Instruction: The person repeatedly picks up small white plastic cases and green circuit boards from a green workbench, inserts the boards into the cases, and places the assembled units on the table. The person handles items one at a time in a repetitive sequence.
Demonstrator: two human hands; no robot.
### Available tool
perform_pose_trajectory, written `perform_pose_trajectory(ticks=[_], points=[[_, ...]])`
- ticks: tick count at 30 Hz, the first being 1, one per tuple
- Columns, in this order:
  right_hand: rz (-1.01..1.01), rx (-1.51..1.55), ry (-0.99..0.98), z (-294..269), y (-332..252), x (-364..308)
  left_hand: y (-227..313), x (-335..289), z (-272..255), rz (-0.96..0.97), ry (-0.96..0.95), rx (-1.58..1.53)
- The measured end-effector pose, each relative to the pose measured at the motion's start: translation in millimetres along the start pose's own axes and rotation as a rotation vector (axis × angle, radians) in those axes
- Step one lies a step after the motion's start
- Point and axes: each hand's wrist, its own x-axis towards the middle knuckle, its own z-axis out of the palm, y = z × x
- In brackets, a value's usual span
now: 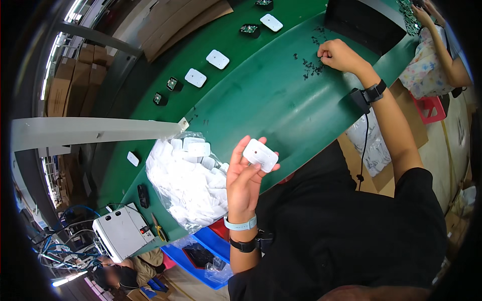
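Observation:
My left hand (244,181) holds up a white rounded plastic cover (260,155), with the thumb across its lower edge and the fingers behind it. One small dark reddish spot shows on the cover. Far to the right, my right hand (337,55) is over a scatter of small black parts (312,69) on the green table. Its fingertips are pinched together at the pile; whatever they hold is too small to make out. Beside my left hand lies a clear plastic bag (188,183) heaped with similar white covers.
White covers (218,59) and black housings with circuit boards (173,84) sit along the green surface (241,108). A black bin (365,25) stands beyond my right hand. A white post (100,131) crosses at left, near a grey box device (123,232) and pliers (159,228). Other people work nearby.

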Motion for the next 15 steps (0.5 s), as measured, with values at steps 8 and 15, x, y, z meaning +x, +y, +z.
perform_pose_trajectory(ticks=[8,15], points=[[0.037,0.158,-0.064,-16,-22,-2,-6,-7,5,0.054,0.095,0.187],[-0.185,0.881,-0.131,-30,-135,-56,-1,-11,28,0.148,0.07,0.381]])
